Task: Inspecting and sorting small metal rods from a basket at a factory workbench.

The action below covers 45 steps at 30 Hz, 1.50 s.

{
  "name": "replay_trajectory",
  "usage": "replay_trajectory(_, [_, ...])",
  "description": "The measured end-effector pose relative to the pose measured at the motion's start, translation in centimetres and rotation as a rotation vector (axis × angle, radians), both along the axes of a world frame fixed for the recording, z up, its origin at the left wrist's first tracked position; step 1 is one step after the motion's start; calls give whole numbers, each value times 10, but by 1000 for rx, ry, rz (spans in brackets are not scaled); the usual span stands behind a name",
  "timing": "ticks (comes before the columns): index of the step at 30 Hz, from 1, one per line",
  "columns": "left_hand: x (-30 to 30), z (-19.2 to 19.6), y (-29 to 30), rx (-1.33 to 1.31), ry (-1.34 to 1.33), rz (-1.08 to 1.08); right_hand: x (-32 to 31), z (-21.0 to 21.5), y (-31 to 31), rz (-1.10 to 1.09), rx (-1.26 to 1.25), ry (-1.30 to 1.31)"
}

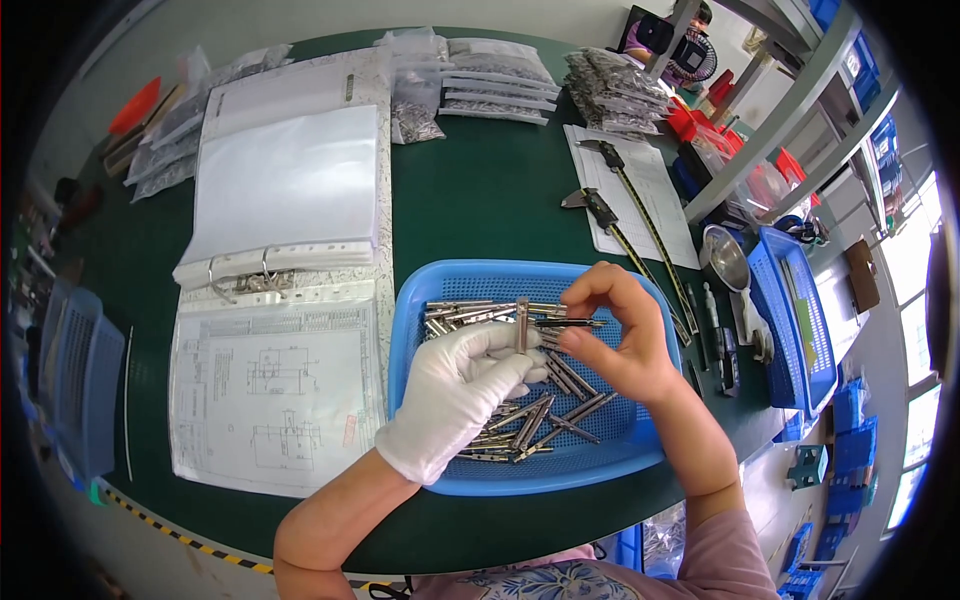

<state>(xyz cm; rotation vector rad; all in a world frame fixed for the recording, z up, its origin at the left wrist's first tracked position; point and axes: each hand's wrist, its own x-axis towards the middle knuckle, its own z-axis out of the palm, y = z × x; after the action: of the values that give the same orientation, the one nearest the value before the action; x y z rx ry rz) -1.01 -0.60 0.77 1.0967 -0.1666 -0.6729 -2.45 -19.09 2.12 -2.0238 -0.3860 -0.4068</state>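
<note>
My left hand [450,395], in a white glove, grips a short shiny metal pin [522,328] upright between thumb and fingers. My bare right hand [630,335] pinches a thin dark rod [565,322] that lies level, its left end pointing at the metal pin. Whether the rod touches the pin or enters it, I cannot tell. Both hands are above a blue plastic basket [560,483], where several more metal pins [535,425] lie loose in a heap. My gloved hand hides part of that heap.
An open ring binder with drawings [270,390] lies left of the basket. Two calipers [600,208] rest on paper at the right. Bags of small parts [500,75] are stacked at the back. A metal scoop [725,255] and another blue basket [790,310] stand near the right edge.
</note>
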Motion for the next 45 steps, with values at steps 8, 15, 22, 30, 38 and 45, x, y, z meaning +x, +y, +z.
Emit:
replay_trajectory(8, [-1,-1,1,12,-42,5,0,-1,-5,63,-9,65])
replay_trajectory(15, [-1,2,1,18,-50,20,0,-3,-8,121,-35,74])
replay_trajectory(22, [-2,3,0,-2,-59,2,-4,-3,-14,149,-64,116])
replay_trajectory(30, [-2,-1,2,29,-60,1,-1,-4,-5,84,-93,-27])
replay_trajectory(38, [-1,6,2,94,-22,-11,5,-8,-11,175,-233,-132])
replay_trajectory(45, [-2,8,0,130,-35,-8,4,-11,-10,73,-269,-205])
